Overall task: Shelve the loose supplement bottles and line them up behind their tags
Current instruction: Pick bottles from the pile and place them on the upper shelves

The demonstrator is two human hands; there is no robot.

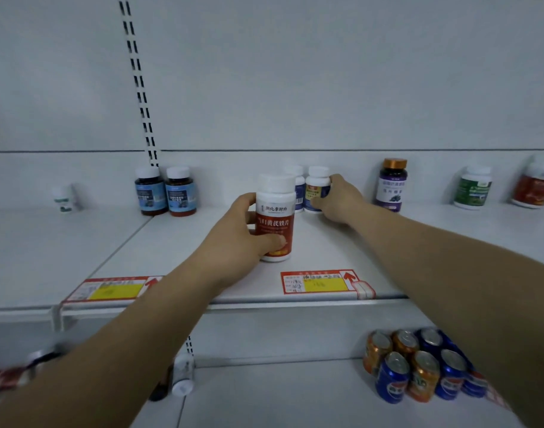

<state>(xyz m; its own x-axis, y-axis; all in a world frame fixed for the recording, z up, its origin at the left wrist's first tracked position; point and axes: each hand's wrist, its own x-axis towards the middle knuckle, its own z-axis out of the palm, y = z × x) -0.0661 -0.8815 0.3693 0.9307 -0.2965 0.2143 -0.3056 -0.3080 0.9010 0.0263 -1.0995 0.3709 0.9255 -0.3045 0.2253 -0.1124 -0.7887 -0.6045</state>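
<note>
I'm in a shop: white slotted shelving (pixel 202 264), red-and-yellow price tags (pixel 321 282) on its front edge, supplement bottles (pixel 391 185) along the back, soda cans (pixel 419 366) below.

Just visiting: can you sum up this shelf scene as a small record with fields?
Left hand: grips red-label bottle, upright
Right hand: holds yellow-label bottle near back wall
Price tag: shelf edge, in front and right of red-label bottle
Also on upper shelf: blue-label bottles, purple-label bottle, green-label bottle
Lower shelf: blue and orange cans
</note>
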